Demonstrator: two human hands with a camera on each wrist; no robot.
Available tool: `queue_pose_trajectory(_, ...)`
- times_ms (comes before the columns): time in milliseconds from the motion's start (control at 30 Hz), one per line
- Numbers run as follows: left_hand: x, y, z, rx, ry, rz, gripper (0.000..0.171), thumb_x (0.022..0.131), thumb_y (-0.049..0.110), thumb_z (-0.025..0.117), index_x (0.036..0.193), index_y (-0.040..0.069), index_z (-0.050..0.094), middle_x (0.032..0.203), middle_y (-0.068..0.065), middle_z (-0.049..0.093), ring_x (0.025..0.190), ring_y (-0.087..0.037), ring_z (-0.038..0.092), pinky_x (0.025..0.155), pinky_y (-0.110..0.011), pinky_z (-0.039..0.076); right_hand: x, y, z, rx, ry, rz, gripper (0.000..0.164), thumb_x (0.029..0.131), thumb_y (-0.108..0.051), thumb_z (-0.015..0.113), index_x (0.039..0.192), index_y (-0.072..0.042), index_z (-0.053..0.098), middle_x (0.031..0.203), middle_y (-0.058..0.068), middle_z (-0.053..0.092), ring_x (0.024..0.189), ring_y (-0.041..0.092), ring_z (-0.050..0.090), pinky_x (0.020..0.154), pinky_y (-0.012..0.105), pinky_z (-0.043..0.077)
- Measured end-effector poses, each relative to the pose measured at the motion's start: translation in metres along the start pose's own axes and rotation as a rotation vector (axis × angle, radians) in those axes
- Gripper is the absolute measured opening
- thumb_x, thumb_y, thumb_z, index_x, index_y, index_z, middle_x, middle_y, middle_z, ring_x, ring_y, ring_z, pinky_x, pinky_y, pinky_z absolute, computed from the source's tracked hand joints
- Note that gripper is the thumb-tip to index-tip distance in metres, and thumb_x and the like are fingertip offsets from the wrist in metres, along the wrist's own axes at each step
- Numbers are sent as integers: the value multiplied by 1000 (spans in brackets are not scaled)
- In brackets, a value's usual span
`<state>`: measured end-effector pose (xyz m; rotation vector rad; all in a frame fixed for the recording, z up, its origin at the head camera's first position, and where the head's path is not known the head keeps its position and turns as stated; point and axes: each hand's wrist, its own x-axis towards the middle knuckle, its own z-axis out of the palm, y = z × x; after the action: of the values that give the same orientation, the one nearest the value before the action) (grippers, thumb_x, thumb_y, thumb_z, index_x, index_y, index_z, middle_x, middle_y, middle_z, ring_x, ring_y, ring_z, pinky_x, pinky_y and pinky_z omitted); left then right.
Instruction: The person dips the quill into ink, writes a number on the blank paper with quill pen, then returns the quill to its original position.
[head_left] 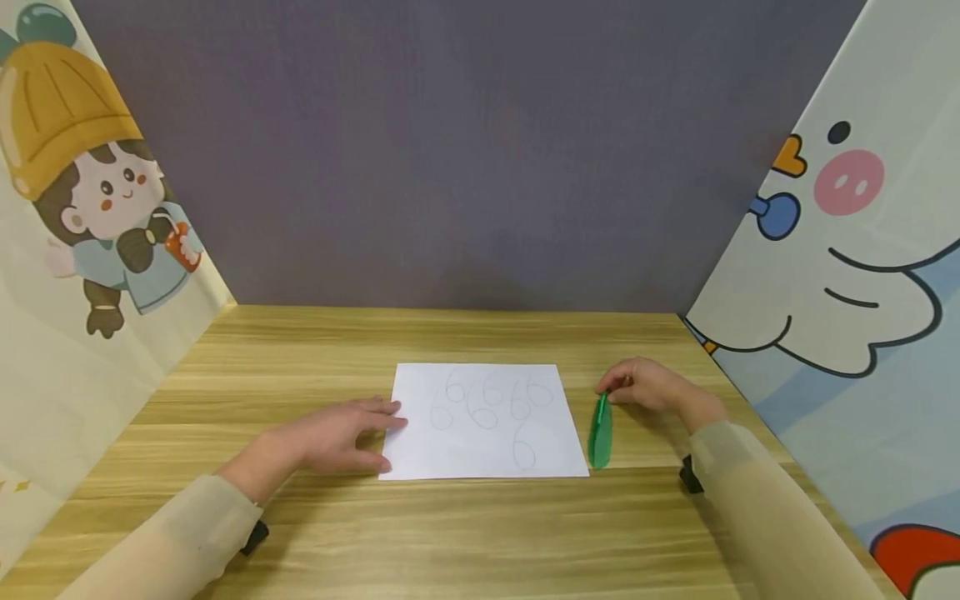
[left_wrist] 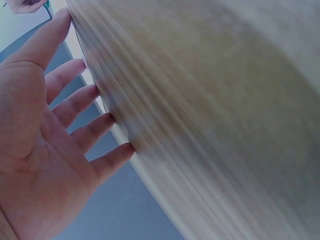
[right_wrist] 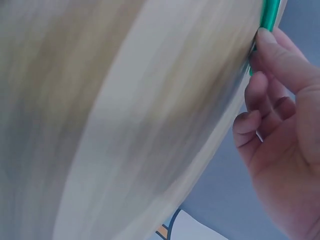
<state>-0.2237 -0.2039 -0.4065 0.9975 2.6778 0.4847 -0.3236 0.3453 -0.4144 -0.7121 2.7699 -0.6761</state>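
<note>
A white sheet of paper with several pencil-drawn figures like the number 6 lies flat on the table. My left hand rests at the sheet's left edge, its fingers spread and fingertips on or beside the paper. In the left wrist view the left hand has its palm showing and holds nothing. To the right of the sheet is a slim, flat green object with a brighter strip; its kind is unclear. My right hand pinches its far end between thumb and fingers, also seen with the shiny green object in the right wrist view.
The wood-grain table ends at a grey back panel. Cartoon-printed side panels stand at left and right, the right one close to my right arm.
</note>
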Motion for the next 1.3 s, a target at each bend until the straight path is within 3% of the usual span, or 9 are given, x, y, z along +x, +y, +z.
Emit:
queue_pose_trajectory(367,-1,0,1,18,-2,-6,70,101,48,78,158,13,60,173,-15,46,161,-47,39,128,-68,37,-4,-4,0,-96,15,-55,10,99,-11,80,98,-20,80,104,-2,73,94,11,60,85,32,52)
queue_pose_trajectory(633,-1,-1,1,19,-2,-4,70,101,48,78,159,13,60,174,-14,46,161,-47,39,128,-67,38,-6,-7,3,-154,48,-64,3,100,-16,81,98,-18,79,105,-1,64,93,12,57,86,35,53)
queue_pose_trajectory(900,-1,0,1,21,0,-1,70,101,48,78,159,13,60,174,-14,46,161,-47,39,128,-68,38,-7,-14,0,-196,18,-25,4,102,-14,79,101,-18,76,104,-3,75,98,16,68,88,44,58)
queue_pose_trajectory(1300,-2,1,0,24,-1,-2,70,101,49,77,159,13,59,174,-14,45,162,-46,38,128,-68,37,-10,-19,-3,-162,-24,17,5,102,-16,78,104,-11,79,102,0,76,88,12,61,79,33,54)
